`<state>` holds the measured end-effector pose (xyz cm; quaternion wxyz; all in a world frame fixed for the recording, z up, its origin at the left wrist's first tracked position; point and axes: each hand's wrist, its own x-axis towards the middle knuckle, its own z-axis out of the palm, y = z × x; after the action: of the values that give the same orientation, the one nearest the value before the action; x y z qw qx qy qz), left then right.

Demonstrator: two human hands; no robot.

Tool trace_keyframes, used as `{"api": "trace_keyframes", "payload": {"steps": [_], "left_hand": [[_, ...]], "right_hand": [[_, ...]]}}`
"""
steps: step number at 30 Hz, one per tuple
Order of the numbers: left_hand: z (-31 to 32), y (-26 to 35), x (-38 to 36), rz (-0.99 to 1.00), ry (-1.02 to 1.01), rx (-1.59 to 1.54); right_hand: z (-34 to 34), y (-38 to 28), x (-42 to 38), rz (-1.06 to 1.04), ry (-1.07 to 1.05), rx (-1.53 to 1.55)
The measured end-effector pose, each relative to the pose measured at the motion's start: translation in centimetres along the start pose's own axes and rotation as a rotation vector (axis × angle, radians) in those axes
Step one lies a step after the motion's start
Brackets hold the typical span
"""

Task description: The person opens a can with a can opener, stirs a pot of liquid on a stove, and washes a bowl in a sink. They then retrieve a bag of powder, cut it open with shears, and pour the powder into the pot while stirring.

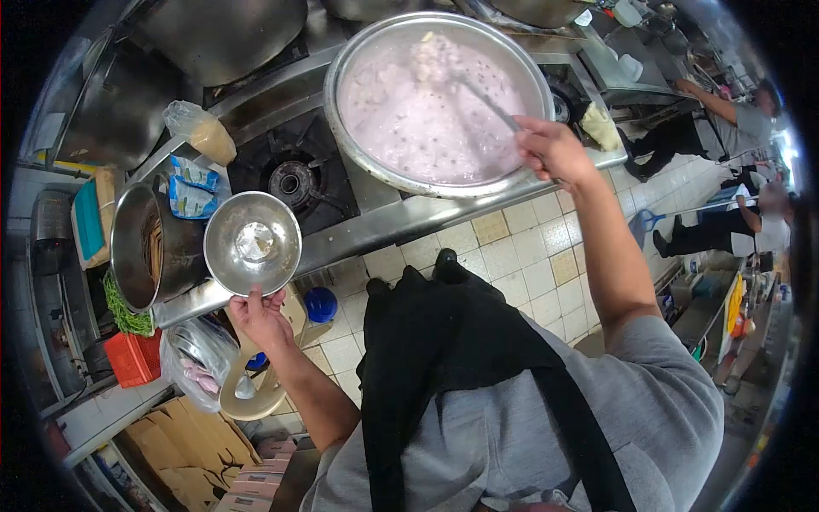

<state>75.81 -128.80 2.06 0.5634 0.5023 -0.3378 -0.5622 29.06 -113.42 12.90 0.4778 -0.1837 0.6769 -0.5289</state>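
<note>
My right hand (554,152) is closed around the metal handle of a ladle (488,102). The ladle's head lies in a wide metal pot (334,128), under pale chunks (433,58) that hide its shape. Pinkish-lilac liquid with small dark bits (418,128) fills much of the pot. In my left hand (263,317) is a shiny metal bowl (253,243), gripped by its near rim and tilted so its inside faces me. The bowl has a wet-looking bottom and is beside the stove's front edge, left of the pot.
A gas burner (292,177) lies between bowl and pot. Blue-white packets (193,188), a bag of tan contents (205,132) and a deep metal pot (128,243) stand left. A cloth (601,128) lies right. Two people (738,124) are farther right; one holds a long-handled tool.
</note>
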Motion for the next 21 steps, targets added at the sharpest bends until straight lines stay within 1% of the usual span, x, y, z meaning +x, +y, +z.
{"api": "trace_keyframes", "payload": {"steps": [2, 3, 5, 6, 7, 9, 10, 12, 13, 15, 16, 18, 19, 21], "left_hand": [[0.2, -0.2, 0.1, -0.007, -0.002, -0.006], [0.2, -0.4, 0.3, -0.008, -0.013, -0.008], [0.6, -0.4, 0.4, -0.006, -0.025, -0.008], [0.9, -0.2, 0.4, -0.012, -0.034, -0.006], [1.1, -0.1, 0.3, -0.019, -0.043, -0.005], [1.0, -0.1, 0.4, -0.002, -0.050, -0.007], [0.9, -0.1, 0.3, 0.011, -0.061, -0.011], [0.9, 0.1, 0.0, 0.017, -0.057, -0.018], [0.8, 0.1, -0.2, 0.018, -0.057, -0.026], [0.2, -0.1, -0.4, 0.021, -0.044, -0.021], [0.0, -0.3, -0.4, 0.021, -0.038, -0.016], [-0.2, -0.5, -0.5, 0.013, -0.040, -0.016], [-0.3, -0.5, -0.6, 0.003, -0.044, -0.016], [0.0, -0.5, -0.6, -0.002, -0.042, -0.023]], "right_hand": [[-2.1, -0.3, 0.0, -0.092, 0.134, -0.409], [-3.3, 0.3, 1.0, -0.093, 0.134, -0.408], [-5.7, 3.2, 5.1, -0.550, 0.338, -0.922], [-6.2, 3.8, 6.9, -0.609, 0.328, -0.987], [-5.4, 3.3, 7.3, -0.610, 0.324, -0.985], [-1.9, 1.4, 7.8, -0.208, 0.214, -0.758], [-0.8, 1.0, 8.1, -0.209, 0.210, -0.756], [0.8, 0.4, 8.6, 0.007, 0.021, -0.611], [1.0, 0.8, 8.9, 0.005, 0.016, -0.613], [1.5, 2.0, 9.6, 0.073, -0.085, -0.374], [1.9, 1.9, 9.2, 0.072, -0.088, -0.374], [2.9, 1.4, 7.1, 0.118, -0.182, -0.264], [2.9, 1.4, 6.4, 0.120, -0.184, -0.263], [2.5, 1.3, 5.1, 0.159, -0.260, -0.210]]}}
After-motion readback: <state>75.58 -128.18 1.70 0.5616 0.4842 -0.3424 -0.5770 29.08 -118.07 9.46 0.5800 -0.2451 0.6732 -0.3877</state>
